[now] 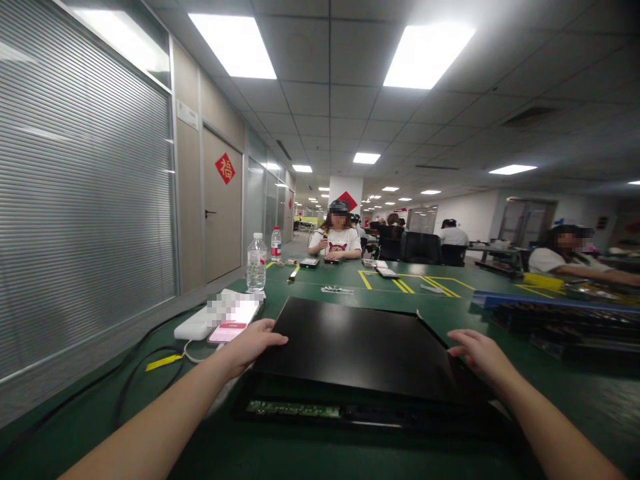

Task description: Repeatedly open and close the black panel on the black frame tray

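Note:
A black, flat display panel (355,347) lies tilted in front of me, its near edge raised above a dark frame (380,423). A strip of green circuit board (295,408) shows along the near side of that frame. My left hand (257,343) grips the panel's left edge, thumb on top and the other fingers mostly hidden beneath. At the right edge, my right hand (477,353) holds the panel's side with its fingers bent around it. A small pale tab (419,314) sticks up at the far right corner.
Left of the panel are a lit phone (235,325), a white box-like device (193,325), cables and a water bottle (257,263). Dark stacked parts (545,323) lie to the right. A person (340,237) sits across the green table (575,407); another sits at right.

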Demonstrator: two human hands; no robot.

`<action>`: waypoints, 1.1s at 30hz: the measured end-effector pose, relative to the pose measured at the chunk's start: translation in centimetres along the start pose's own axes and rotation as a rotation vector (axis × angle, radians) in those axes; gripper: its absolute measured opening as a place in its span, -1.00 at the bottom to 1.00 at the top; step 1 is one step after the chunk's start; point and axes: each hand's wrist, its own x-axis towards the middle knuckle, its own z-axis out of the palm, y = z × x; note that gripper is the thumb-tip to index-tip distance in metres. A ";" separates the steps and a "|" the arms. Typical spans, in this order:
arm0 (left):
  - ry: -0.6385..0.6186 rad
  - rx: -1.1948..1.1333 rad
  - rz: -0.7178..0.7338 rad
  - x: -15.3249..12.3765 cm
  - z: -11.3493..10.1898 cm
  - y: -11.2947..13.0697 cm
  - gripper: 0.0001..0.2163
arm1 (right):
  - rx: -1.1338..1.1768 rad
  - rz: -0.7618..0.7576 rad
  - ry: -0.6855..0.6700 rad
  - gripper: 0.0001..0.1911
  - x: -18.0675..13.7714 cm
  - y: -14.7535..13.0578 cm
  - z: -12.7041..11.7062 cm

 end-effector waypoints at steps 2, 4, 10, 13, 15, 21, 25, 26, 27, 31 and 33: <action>-0.026 -0.006 0.008 0.1 0.0 -0.1 -0.67 | -0.026 -0.012 0.009 -0.49 0.2 0.2 0.0; -0.031 -0.003 0.019 0.2 -0.1 -0.3 -0.69 | -0.048 -0.027 0.009 -0.50 0.3 0.4 -0.1; -0.057 -0.108 -0.044 -0.1 0.0 0.1 -0.71 | -0.157 -0.074 -0.002 -0.54 0.4 0.6 -0.2; -0.068 -0.169 -0.052 -0.5 0.2 0.6 -0.69 | -0.212 -0.077 0.004 -0.59 0.2 0.3 -0.2; -0.061 -0.169 -0.046 -0.6 0.4 0.8 -0.67 | -0.235 -0.082 0.010 -0.61 -0.1 0.1 -0.2; -0.013 -0.128 -0.022 -0.4 0.4 0.6 -0.62 | -0.269 -0.092 0.014 -0.64 -0.5 -0.3 -0.3; 0.036 -0.090 -0.005 -0.1 0.3 0.2 -0.61 | -0.305 -0.117 0.024 -0.66 -0.6 -0.5 -0.3; 0.045 -0.080 -0.003 -0.1 0.3 0.2 -0.61 | -0.319 -0.123 0.026 -0.67 -0.6 -0.5 -0.3; 0.052 -0.069 -0.003 -0.1 0.3 0.2 -0.61 | -0.331 -0.128 0.027 -0.68 -0.7 -0.5 -0.3; 0.050 -0.030 -0.004 -0.1 0.2 0.0 -0.58 | -0.365 -0.135 0.027 -0.70 -0.9 -0.8 -0.4; 0.037 -0.011 -0.002 0.0 0.1 -0.1 -0.58 | -0.375 -0.134 0.021 -0.71 -1.0 -0.8 -0.4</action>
